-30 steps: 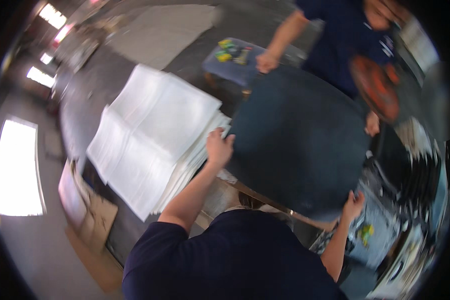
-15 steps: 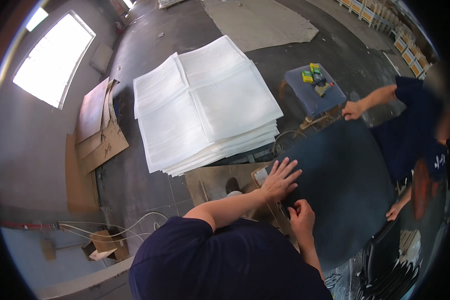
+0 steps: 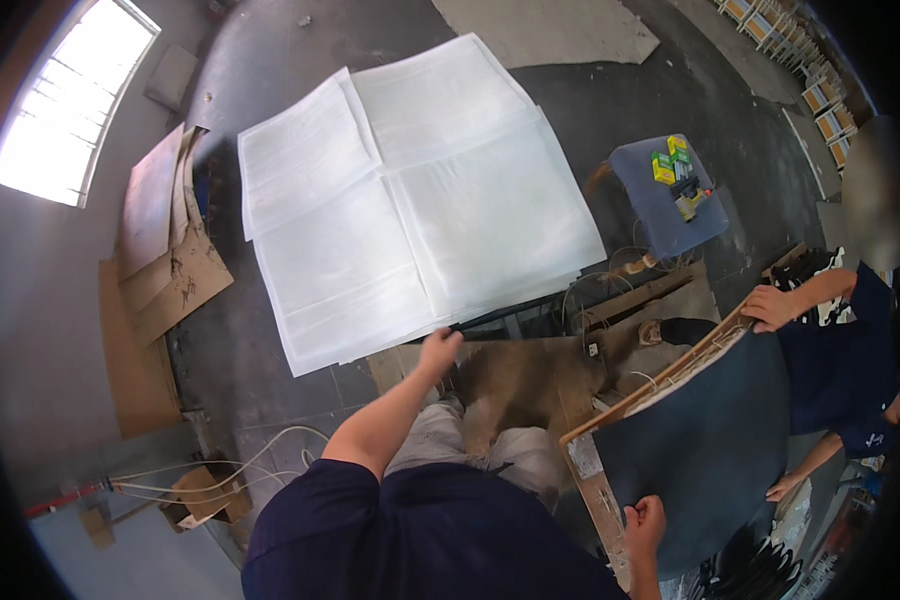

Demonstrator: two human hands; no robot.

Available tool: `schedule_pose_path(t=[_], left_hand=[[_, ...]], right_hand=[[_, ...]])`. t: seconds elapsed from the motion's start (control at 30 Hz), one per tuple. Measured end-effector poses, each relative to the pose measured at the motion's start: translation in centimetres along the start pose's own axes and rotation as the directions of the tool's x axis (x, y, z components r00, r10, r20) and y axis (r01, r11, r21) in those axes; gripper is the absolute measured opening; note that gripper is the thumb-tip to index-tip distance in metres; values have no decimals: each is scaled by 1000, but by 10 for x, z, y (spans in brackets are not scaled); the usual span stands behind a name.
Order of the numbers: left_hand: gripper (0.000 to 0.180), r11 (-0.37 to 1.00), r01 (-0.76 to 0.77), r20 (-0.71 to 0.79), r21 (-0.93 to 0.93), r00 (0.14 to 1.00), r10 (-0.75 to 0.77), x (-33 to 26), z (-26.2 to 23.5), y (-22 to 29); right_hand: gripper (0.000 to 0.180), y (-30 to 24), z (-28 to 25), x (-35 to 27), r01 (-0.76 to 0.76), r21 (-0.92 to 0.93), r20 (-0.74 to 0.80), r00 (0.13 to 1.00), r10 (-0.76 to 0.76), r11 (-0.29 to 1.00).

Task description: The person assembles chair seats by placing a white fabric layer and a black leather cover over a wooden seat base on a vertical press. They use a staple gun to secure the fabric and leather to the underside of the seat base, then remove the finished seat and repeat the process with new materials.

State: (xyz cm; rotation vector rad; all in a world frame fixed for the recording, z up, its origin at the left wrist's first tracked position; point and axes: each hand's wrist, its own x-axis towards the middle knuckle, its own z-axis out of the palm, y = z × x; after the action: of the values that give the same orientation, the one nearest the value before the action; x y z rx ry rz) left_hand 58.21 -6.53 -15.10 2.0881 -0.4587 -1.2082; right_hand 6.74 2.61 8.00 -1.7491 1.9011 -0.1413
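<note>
My left hand (image 3: 438, 353) is closed at the front edge of a tall stack of white foam-like sheets (image 3: 490, 210). What its fingers hold, if anything, does not show. My right hand (image 3: 645, 526) is curled at the near left side of a black sheet (image 3: 695, 430), which lies over a wooden-edged frame (image 3: 598, 492). Whether its fingers pinch the sheet cannot be made out. Opposite me, a co-worker's one hand (image 3: 770, 306) grips the frame's far corner, and the other hand (image 3: 788, 488) is at the sheet's right side.
A blue-topped stool (image 3: 650, 165) bears small green-yellow boxes (image 3: 670, 158) and a yellow-black tool (image 3: 688, 198). Cardboard sheets (image 3: 150, 310) lean against the left wall. Hoses (image 3: 270, 440) loop near a small open carton (image 3: 210, 495). Dark strips (image 3: 750, 572) lie at lower right.
My left hand has left the black sheet and swung left to the white stack, closing. My right hand stays by the sheet. The frame now shows tilted, its wooden edge exposed beneath the co-worker's hand.
</note>
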Motion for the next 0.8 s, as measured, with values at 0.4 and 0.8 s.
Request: schedule_pose_path(t=[0.4, 0.8], left_hand=[[78, 880, 101, -299, -464, 917, -263, 255, 12, 8], [75, 949, 208, -482, -237, 823, -301, 295, 57, 6]], right_hand=[[32, -1, 5, 12, -106, -240, 156, 977, 146, 965], [26, -7, -6, 31, -2, -317, 237, 968, 82, 949]])
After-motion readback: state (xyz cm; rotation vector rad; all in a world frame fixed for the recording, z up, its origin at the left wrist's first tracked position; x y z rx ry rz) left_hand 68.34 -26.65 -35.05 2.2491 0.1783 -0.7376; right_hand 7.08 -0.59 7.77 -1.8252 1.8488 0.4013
